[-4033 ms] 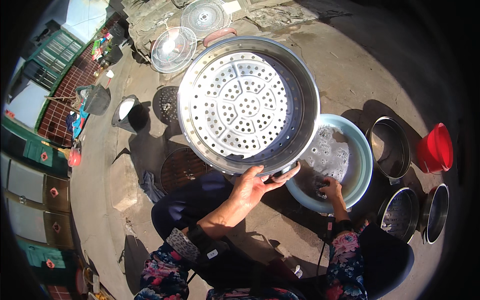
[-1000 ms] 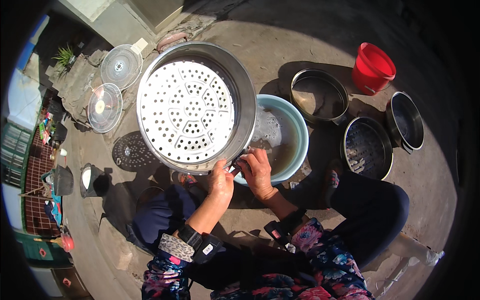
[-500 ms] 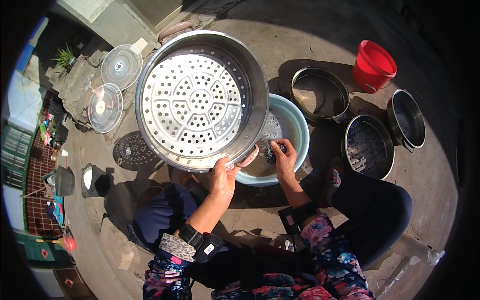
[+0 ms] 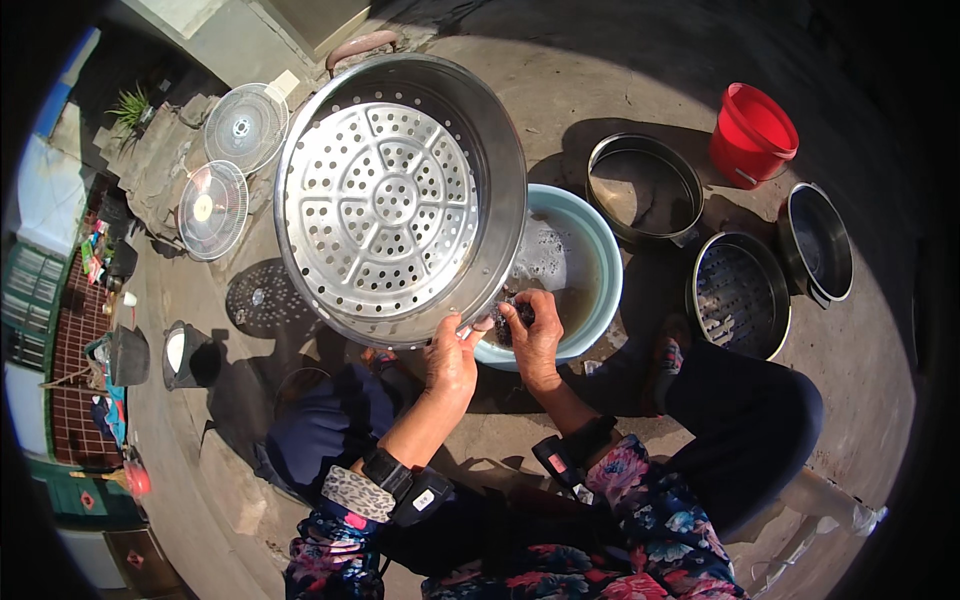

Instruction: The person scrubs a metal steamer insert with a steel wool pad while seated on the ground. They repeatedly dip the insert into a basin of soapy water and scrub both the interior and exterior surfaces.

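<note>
A large steamer pot (image 4: pixel 392 215) with a perforated metal bottom is tilted up in front of me. My left hand (image 4: pixel 452 362) grips its near rim by the pinkish handle, thumb on the edge. My right hand (image 4: pixel 537 335) is closed round a dark steel wool scrubber (image 4: pixel 512 318), close to the pot's handle. Below and behind the pot stands a pale blue basin (image 4: pixel 612 275) of murky, foamy water, partly hidden by the pot.
At the right stand a steamer ring (image 4: pixel 640 185), a perforated steamer tier (image 4: pixel 740 295), another metal pot (image 4: pixel 820 240) and a red bucket (image 4: pixel 752 140). Fan grilles (image 4: pixel 213 210) lean at the left above a dark bucket (image 4: pixel 180 358). My knees flank the basin.
My right hand has moved left with the scrubber, from over the basin to beside the pot's handle. The pot has tilted and turned a little in my left hand.
</note>
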### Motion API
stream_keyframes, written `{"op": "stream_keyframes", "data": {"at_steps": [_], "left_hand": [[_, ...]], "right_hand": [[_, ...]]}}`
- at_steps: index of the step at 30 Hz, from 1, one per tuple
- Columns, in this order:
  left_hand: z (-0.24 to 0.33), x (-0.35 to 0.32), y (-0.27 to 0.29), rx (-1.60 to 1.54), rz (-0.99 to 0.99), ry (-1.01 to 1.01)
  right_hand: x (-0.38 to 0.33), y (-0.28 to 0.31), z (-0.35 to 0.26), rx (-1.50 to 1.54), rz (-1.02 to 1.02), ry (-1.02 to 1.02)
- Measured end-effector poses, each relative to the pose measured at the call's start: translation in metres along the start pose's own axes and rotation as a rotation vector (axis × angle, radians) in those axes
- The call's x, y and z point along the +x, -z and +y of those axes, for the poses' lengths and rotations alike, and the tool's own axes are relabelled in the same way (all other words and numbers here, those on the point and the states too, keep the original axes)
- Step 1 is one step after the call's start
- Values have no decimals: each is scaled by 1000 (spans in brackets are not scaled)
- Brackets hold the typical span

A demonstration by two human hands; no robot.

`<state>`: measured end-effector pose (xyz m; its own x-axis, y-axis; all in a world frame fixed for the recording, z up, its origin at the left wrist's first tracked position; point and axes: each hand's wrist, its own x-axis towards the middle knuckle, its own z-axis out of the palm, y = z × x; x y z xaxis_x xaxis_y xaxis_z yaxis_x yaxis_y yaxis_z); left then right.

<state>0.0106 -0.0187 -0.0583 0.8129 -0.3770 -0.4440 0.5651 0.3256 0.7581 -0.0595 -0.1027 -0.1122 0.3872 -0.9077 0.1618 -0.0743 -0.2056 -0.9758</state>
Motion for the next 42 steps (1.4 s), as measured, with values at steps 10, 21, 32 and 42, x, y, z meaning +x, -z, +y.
{"op": "stream_keyframes", "data": {"at_steps": [10, 21, 32, 42], "left_hand": [[0, -8, -19, -59, 29, -193], [-3, -5, -12, -5, 28, -166], [1, -2, -14, -5, 93, -94], [1, 2, -6, -34, -71, -196]], "right_hand": [[-14, -12, -2, 162, -21, -296], [-12, -11, 1, 54, 32, -122], [-24, -18, 5, 87, 11, -67], [24, 18, 46, 916, -129, -618]]}}
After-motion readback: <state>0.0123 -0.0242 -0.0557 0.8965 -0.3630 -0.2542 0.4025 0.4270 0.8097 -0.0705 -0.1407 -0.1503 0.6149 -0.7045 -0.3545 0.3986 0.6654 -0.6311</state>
